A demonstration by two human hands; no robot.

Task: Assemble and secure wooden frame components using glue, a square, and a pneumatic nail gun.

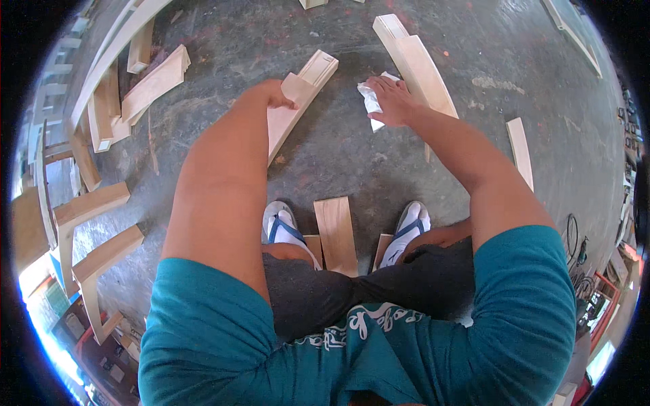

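My left hand (272,95) grips a pale wooden piece (303,84) that lies slanted on the grey concrete floor, its far end pointing up and right. My right hand (393,100) presses a crumpled white cloth or paper (370,100) against the edge of a longer curved wooden piece (420,68) to the right. Both forearms reach forward from my teal sleeves. My two feet in white and blue sandals (281,227) stand below, with a short wooden board (336,233) between them.
Several wooden frame parts and curved slats (101,108) lie stacked at the left. A narrow wooden strip (520,150) lies on the floor at the right. Cables and tools (579,254) sit at the far right edge. Another strip (572,30) lies at the top right.
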